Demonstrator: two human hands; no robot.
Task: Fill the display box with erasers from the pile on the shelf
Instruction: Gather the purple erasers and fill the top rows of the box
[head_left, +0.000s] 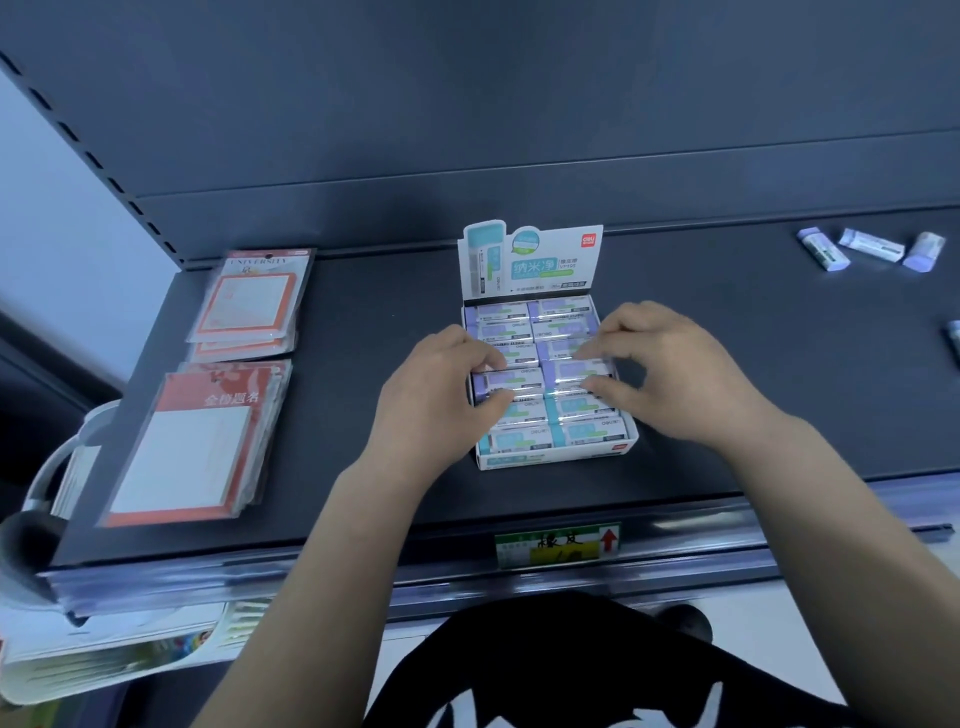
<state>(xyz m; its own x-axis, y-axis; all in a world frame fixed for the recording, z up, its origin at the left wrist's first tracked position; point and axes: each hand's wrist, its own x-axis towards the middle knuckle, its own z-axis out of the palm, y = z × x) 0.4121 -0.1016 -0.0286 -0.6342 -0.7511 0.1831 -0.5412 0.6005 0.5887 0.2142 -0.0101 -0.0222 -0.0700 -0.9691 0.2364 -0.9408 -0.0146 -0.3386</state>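
A white display box (558, 458) with an upright printed header card (530, 262) stands on the dark shelf, holding two columns of wrapped purple and teal erasers. My left hand (436, 395) pinches a purple eraser (506, 382) in the left column, thumb and fingers on its sides. My right hand (675, 374) pinches an eraser (576, 371) in the right column the same way. Three loose purple erasers (872, 248) lie at the shelf's back right.
Two stacks of red-and-white notepad packs (249, 301) (197, 441) lie on the shelf's left part. Another loose eraser (955, 338) pokes in at the right edge. A price label (558, 545) hangs on the shelf's front rail (311, 571). Below left are papers and a white bag.
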